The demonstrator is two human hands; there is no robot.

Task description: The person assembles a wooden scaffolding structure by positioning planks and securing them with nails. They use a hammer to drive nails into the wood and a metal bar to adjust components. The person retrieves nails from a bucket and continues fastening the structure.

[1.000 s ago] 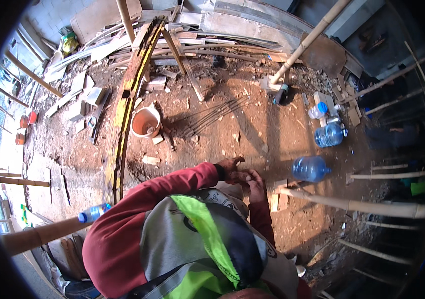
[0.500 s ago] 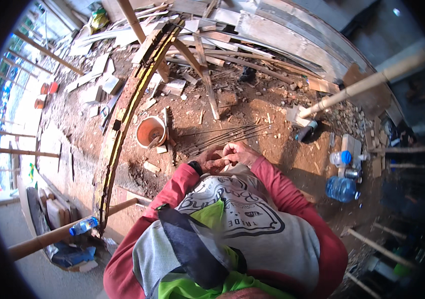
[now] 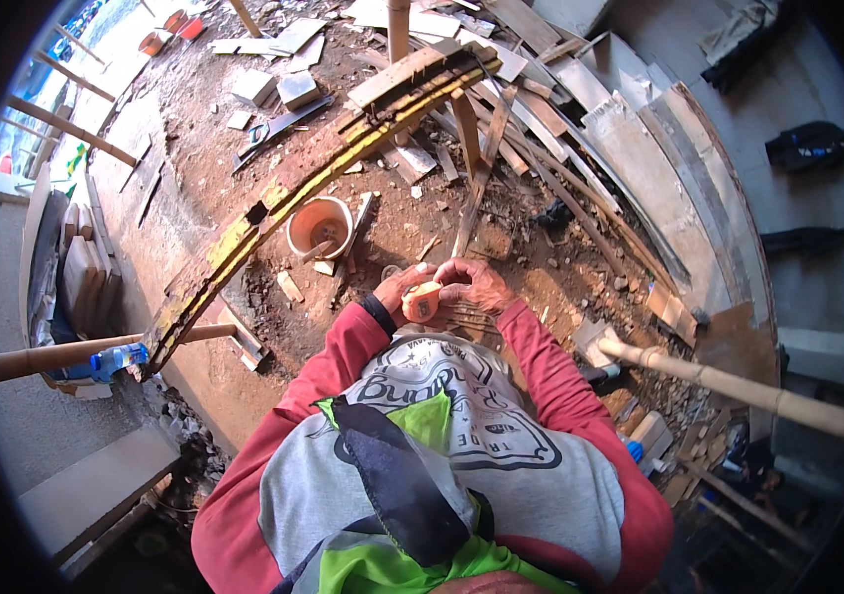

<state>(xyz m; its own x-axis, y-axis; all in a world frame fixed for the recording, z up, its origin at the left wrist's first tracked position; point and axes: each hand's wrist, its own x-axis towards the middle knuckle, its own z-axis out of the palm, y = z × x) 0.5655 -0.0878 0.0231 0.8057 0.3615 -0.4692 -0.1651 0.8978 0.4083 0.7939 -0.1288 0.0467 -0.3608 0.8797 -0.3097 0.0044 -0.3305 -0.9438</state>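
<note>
From the head view, I located a yellow-edged beam (image 3: 206,274) running diagonally across the site. To its right, a pale orange bucket (image 3: 315,211) stood on the brown soil (image 3: 382,223), a short length of material inside it. A blue-tinted bottle (image 3: 117,360) lay on a bamboo pole (image 3: 41,363) near the beam's lower end. Beyond the beam, I recorded two pale blocks (image 3: 298,91) beside a long flat tool (image 3: 288,127). A dark garment (image 3: 810,147) was positioned at far right.
</note>
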